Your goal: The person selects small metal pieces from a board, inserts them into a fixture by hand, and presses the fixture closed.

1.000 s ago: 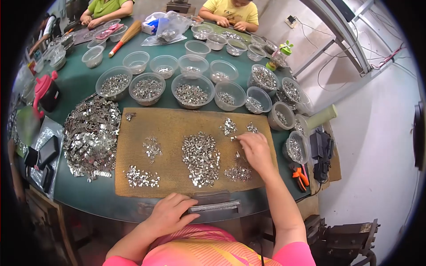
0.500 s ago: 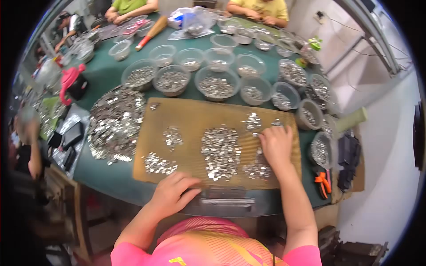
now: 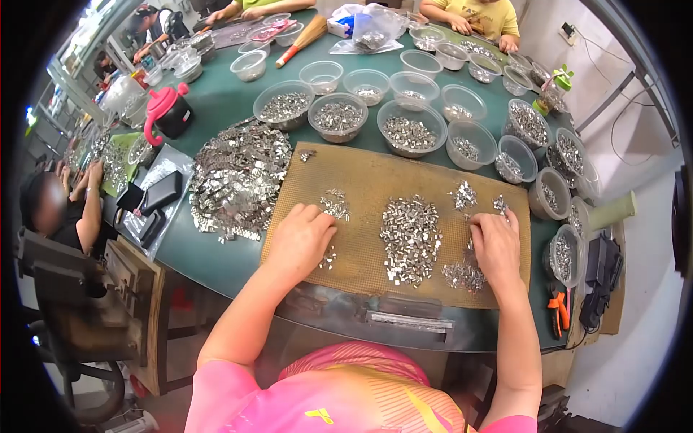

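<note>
My left hand [image 3: 299, 244] rests on the left part of a tan ribbed mat [image 3: 354, 169], fingers curled down together. It partly covers a small pile of shiny metal pieces [image 3: 328, 257], and another small pile [image 3: 335, 205] lies just beyond its fingertips. Whatever its fingers hold is hidden. On the mat's right side, my right hand [image 3: 497, 245] has its thumb and forefinger bent together between small clusters of metal pieces [image 3: 463, 195]. What they pinch is too small to make out. Between my hands lies a larger heap of small metal pieces [image 3: 411, 238].
A big mound of metal pieces [image 3: 234, 177] sits left of the mat. Several clear plastic tubs [image 3: 410, 130] of pieces line its back and right. Orange-handled pliers [image 3: 557, 310] lie at right. A black-and-pink mug [image 3: 170, 114] stands left. Other people work around the table.
My left hand has moved forward from the mat's front edge onto the small piles, its fingers curling. My right hand stays by the right-hand clusters. The view has swung left.
</note>
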Demonstrator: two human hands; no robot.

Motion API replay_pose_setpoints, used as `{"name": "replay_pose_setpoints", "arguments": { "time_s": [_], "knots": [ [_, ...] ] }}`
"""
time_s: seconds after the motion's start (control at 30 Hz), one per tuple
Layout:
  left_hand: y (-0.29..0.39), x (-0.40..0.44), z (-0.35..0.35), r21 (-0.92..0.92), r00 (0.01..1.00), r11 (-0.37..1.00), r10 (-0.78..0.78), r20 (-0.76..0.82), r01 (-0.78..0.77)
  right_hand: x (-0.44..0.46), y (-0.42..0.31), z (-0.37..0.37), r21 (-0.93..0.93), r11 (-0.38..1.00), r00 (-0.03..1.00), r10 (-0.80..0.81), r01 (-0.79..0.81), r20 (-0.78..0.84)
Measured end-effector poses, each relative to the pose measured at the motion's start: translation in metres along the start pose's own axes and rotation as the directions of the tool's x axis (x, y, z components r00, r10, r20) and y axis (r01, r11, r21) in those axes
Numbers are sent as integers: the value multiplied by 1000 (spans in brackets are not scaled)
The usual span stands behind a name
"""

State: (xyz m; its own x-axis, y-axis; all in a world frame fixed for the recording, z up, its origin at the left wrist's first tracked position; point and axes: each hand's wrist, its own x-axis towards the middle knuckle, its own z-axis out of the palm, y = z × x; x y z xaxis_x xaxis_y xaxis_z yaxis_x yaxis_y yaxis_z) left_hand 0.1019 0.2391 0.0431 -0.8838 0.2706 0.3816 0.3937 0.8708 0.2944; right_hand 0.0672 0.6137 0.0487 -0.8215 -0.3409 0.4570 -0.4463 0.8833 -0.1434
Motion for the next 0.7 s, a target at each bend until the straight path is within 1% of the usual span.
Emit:
{"name": "replay_pose_setpoints", "arguments": {
  "time_s": [0.1,0.2,0.27,0.33,0.37,0.4,0.47,0.5,0.6,0.7],
  "knots": [
    [0,-3,8,56,998,997,-56,34,54,-17,-19,-22,143,990,1000,-6,3,17],
    [-2,-3,12,10,998,998,-56,38,55,-42,-39,-47,250,968,997,-23,3,78],
    [-1,-1,13,27,998,998,-50,45,49,-56,-52,-60,310,951,994,-46,13,99],
    [-2,-1,14,-16,998,999,-50,43,51,-76,-63,-68,345,939,984,-67,6,167],
    [-2,0,11,-36,998,998,-40,57,42,-85,-68,-71,384,922,973,-49,-43,226],
    [-3,1,9,-50,997,998,-32,71,35,-93,-72,-72,396,916,971,-36,-63,236],
    [-4,0,12,-21,998,1000,-12,55,13,-107,-81,-68,423,901,967,-15,-97,254],
    [-4,-1,13,-4,999,1000,-4,46,4,-112,-85,-66,405,908,964,-3,-109,266],
    [-2,-3,16,45,999,999,4,35,-5,-122,-90,-58,386,912,973,47,-135,227],
    [0,-2,11,-19,999,1000,-4,44,5,-126,-89,-54,375,919,976,46,-125,212]
  ]
}}
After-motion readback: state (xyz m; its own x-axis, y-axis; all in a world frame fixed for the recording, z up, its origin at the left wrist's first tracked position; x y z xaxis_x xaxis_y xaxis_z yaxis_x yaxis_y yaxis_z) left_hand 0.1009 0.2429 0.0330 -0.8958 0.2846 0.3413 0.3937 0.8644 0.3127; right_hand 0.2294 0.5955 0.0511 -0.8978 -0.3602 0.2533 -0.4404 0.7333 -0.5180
